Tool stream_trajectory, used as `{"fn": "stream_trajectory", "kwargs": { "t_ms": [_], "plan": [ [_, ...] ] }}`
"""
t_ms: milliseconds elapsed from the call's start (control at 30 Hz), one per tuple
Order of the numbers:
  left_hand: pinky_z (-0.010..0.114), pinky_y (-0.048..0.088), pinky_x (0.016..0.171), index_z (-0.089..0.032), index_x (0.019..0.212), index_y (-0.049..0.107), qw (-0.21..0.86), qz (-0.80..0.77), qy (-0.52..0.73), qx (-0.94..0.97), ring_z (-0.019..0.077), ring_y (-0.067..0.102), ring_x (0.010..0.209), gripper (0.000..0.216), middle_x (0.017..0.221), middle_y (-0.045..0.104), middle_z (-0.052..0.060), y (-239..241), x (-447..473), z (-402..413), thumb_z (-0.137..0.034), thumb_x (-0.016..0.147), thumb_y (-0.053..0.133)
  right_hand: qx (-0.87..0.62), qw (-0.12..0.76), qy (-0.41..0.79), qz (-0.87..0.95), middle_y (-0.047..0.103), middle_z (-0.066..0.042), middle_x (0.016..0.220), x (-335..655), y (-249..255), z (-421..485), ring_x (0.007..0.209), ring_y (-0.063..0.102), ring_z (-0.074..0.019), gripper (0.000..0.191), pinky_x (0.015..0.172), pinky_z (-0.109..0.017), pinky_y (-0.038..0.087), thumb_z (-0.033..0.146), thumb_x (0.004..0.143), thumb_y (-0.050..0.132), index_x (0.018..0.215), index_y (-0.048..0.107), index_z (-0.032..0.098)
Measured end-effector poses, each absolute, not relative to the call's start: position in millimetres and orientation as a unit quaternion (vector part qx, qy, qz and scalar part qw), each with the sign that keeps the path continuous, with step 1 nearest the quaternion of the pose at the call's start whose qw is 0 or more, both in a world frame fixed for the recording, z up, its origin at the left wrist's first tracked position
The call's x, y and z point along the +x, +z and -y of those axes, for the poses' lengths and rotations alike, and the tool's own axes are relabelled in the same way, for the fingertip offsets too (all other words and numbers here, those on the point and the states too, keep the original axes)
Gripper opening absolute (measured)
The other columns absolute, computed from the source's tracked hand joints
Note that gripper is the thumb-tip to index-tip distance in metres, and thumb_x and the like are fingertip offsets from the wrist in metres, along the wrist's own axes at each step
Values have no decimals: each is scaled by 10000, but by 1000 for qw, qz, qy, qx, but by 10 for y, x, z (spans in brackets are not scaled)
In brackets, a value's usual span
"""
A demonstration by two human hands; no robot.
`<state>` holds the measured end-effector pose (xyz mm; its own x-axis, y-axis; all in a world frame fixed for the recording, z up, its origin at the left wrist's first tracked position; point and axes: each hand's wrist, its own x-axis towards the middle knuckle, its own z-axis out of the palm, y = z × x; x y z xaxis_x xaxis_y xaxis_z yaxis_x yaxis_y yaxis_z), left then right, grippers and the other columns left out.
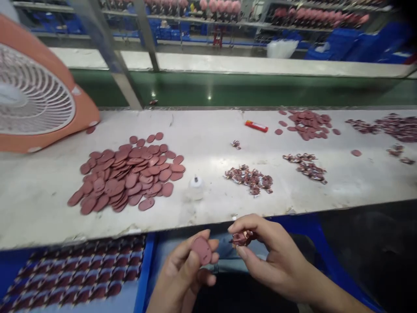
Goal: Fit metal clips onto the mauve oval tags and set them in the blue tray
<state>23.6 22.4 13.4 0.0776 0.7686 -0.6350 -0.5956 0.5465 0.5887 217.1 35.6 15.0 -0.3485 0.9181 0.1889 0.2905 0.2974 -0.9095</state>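
Note:
Between the thumb and fingers of my left hand [184, 271] is a flat maroon oval disc [202, 251] with small holes in it. My right hand [276, 261] pinches a small maroon figure piece [241, 238] with shiny gold-brown parts; its exact kind is unclear. The two hands are close together but apart, just in front of the table edge. On the table ahead lies a big pile of similar oval discs [130, 174] to the left, and a cluster of small maroon figure pieces [250, 178] nearer the right hand.
An orange fan [70, 93] stands at the left. A small white bottle-like thing [196, 182] and a red tube [256, 126] are on the white table [208, 130]. More discs [309, 124] lie at right. Below left, a blue tray [145, 274] holds rows of assembled pieces.

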Motion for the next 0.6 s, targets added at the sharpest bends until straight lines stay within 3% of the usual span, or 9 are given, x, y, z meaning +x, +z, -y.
{"fn": "stream_trajectory", "kwargs": {
  "t_ms": [67,267,433,600],
  "plan": [
    [193,528,539,-217,910,827,744,-480,455,90,165,714,724,376,843,799,77,142,222,-201,-432,614,914,-435,366,466,678,672,25,894,2122,210,-348,745,643,-107,335,677,-183,541,97,921,596,1189,534,288],
    [182,528,580,-225,975,815,781,-420,450,104,151,681,789,313,895,767,69,59,133,-149,-418,731,849,-426,363,594,578,678,-6,919,2038,242,-431,776,648,-137,130,678,-232,553,277,959,644,1072,703,298],
    [157,536,574,-206,1016,807,802,-378,446,124,135,652,792,313,860,732,60,-12,78,-122,-411,779,811,-425,353,540,635,678,-28,1000,2016,285,-467,891,683,-161,208,733,-254,567,252,974,628,1152,706,326],
    [146,547,543,-176,1002,809,811,-365,444,111,118,643,732,321,773,701,43,-38,77,-126,-406,778,814,-416,314,441,731,731,20,945,2017,400,-473,820,690,-107,242,728,-200,543,155,937,654,1133,673,297]
  ]
}}
